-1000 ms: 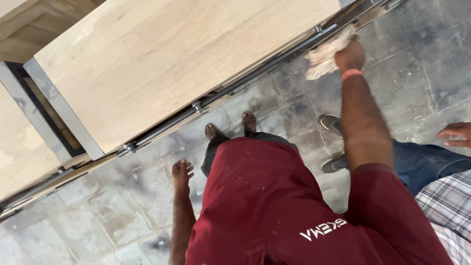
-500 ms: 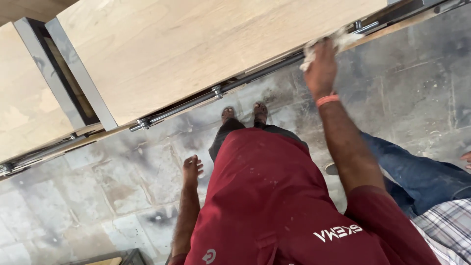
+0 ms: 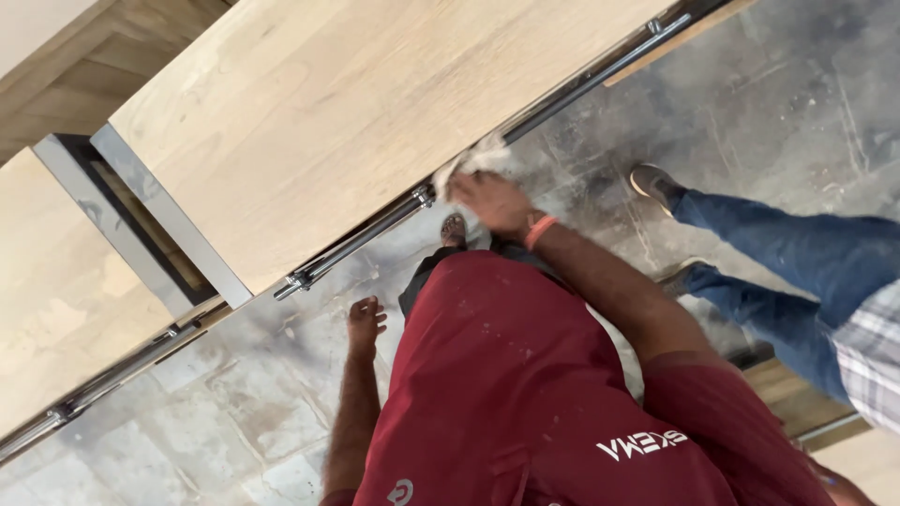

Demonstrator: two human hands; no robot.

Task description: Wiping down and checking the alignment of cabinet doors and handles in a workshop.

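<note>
- Head view: my right hand (image 3: 492, 200) is stretched out ahead of me, its fingers (image 3: 469, 187) curled down over a crumpled white cloth (image 3: 473, 159), pressing it against the front edge of the pale wooden desk (image 3: 356, 112).
- The cloth sits right where the desk's edge meets the long chrome rail (image 3: 366, 242) that runs along the front below it; part of the cloth pokes out past my fingers toward the wood.
- An orange band (image 3: 540, 230) circles my right wrist, just behind the hand.
- My left hand (image 3: 366, 323) hangs at my side, well apart from the desk and the cloth; its fingers are loosely spread and hold nothing.
- I wear a dark red shirt (image 3: 506, 394) with small pale specks on it, and one sandalled foot (image 3: 454, 229) shows just beyond it, close to the rail.
- The floor (image 3: 187, 412) is grey stone tile, worn and dusty.
- To my left a second pale wooden top (image 3: 47, 309) is set off from the desk by a metal-framed gap (image 3: 141, 225).
- On my right another person stands close by: legs in blue jeans (image 3: 797, 272), a shoe (image 3: 656, 183) on the tiles and a checked sleeve (image 3: 872, 365) at the frame's edge.
</note>
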